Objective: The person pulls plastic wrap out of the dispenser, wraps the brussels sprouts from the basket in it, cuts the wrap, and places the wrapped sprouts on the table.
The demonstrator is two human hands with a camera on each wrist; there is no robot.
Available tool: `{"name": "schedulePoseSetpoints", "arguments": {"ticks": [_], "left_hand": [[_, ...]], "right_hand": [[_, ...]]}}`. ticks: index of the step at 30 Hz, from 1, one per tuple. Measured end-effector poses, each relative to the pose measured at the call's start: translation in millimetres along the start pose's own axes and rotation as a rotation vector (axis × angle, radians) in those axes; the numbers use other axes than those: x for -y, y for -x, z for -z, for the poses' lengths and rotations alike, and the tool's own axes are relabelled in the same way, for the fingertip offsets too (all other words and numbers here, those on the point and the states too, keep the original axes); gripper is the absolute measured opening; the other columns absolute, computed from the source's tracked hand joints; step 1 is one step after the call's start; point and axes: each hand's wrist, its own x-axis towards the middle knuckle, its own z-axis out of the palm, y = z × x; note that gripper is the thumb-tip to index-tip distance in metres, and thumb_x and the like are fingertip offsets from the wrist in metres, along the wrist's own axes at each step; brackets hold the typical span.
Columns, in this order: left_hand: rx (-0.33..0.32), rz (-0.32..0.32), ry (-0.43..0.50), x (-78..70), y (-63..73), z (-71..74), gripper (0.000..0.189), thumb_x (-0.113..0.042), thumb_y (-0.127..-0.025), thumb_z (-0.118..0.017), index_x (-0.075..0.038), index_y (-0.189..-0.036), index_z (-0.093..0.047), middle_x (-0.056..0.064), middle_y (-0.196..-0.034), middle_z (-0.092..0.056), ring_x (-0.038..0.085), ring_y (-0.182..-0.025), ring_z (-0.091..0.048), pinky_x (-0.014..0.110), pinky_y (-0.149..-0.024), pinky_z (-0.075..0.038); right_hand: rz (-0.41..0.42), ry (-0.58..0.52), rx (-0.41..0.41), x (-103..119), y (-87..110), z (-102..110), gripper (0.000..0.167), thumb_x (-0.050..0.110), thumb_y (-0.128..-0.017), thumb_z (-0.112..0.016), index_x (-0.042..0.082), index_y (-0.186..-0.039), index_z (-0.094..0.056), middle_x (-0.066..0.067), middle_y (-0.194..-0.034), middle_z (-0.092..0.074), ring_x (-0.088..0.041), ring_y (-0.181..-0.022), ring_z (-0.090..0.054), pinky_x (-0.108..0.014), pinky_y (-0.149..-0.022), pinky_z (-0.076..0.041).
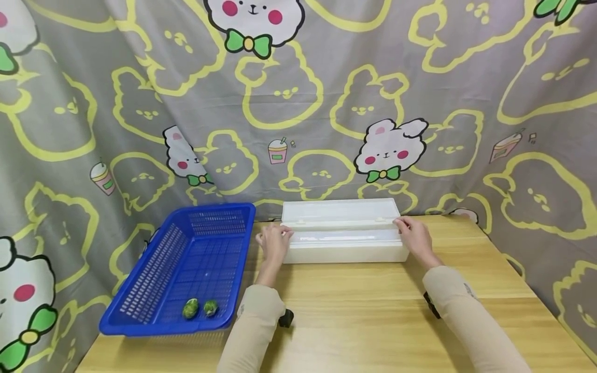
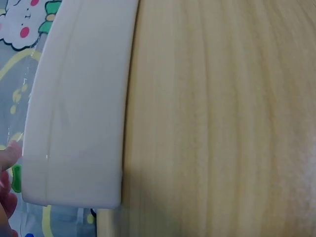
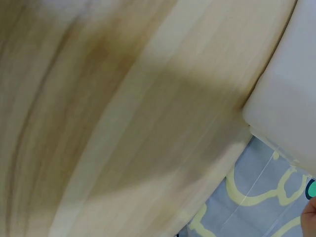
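A long white box (image 1: 345, 254) stands at the back of the table, its lid (image 1: 340, 211) tilted up with a gap along the front. My left hand (image 1: 274, 241) pinches the lid's left front corner with thumb and fingers. At the right front corner, my right hand (image 1: 415, 237) pinches the lid edge between thumb and fingertips. The left wrist view shows the box's front wall (image 2: 81, 108) with fingers (image 2: 9, 157) at its left edge. Only part of the right hand (image 3: 309, 219) shows in the right wrist view, below the box end (image 3: 286, 98).
A blue plastic basket (image 1: 245, 259) sits left of the box. Inside its near end lie two small round green things (image 1: 190, 309) resembling Brussels sprouts. A grey patterned curtain (image 1: 322, 103) hangs behind the wooden table (image 1: 354, 321).
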Motion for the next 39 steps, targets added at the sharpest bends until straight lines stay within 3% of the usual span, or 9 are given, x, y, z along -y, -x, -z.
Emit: {"name": "schedulePoseSetpoints", "arguments": {"ticks": [8, 15, 24, 31, 39], "left_hand": [[0.041, 0.069, 0.13, -10.0, -5.8, 7.6, 0.013, -0.023, -0.079, -0.069, -0.011, -0.081, -0.074, 0.01, -0.09, -0.06, 0.032, -0.098, -0.05, 0.052, -0.09, -0.028], [0.055, 0.093, 0.162, -16.1, -12.8, 14.7, 0.015, -0.024, -0.079, -0.069, -0.01, -0.082, -0.074, 0.008, -0.086, -0.06, 0.026, -0.089, -0.05, 0.05, -0.087, -0.032], [0.043, 0.1, 0.299, -22.5, -20.8, 28.4, 0.012, -0.017, -0.08, -0.069, -0.005, -0.082, -0.073, 0.009, -0.077, -0.059, 0.025, -0.081, -0.049, 0.042, -0.077, -0.035], [0.024, 0.066, 0.35, -27.5, -26.8, 40.6, 0.014, -0.015, -0.079, -0.07, -0.002, -0.083, -0.073, 0.009, -0.071, -0.058, 0.021, -0.071, -0.049, 0.03, -0.067, -0.035], [0.016, 0.051, 0.351, -35.6, -32.4, 51.9, 0.015, -0.015, -0.08, -0.069, -0.001, -0.084, -0.072, 0.013, -0.077, -0.063, 0.024, -0.075, -0.053, 0.033, -0.07, -0.039]], "right_hand": [[-0.013, 0.015, -0.05, 4.8, -4.5, 8.7, 0.025, 0.023, -0.092, -0.055, 0.001, -0.097, -0.066, -0.015, -0.089, -0.06, -0.028, -0.077, -0.054, -0.033, -0.062, -0.037], [0.009, -0.001, -0.079, 8.5, -8.0, 15.6, 0.024, 0.02, -0.092, -0.055, -0.002, -0.091, -0.065, -0.015, -0.082, -0.058, -0.025, -0.073, -0.05, -0.032, -0.061, -0.035], [0.032, -0.091, -0.121, 13.8, -11.5, 23.5, 0.024, 0.017, -0.091, -0.056, -0.005, -0.091, -0.066, -0.019, -0.075, -0.059, -0.012, -0.062, -0.043, -0.022, -0.058, -0.034], [0.007, -0.112, -0.146, 22.4, -15.2, 29.8, 0.026, 0.02, -0.091, -0.056, -0.004, -0.092, -0.067, -0.01, -0.071, -0.057, -0.005, -0.059, -0.042, -0.018, -0.057, -0.034], [0.002, -0.154, -0.135, 28.2, -19.2, 40.0, 0.032, 0.025, -0.092, -0.054, -0.005, -0.088, -0.064, 0.003, -0.058, -0.043, -0.006, -0.052, -0.036, -0.02, -0.048, -0.032]]}}
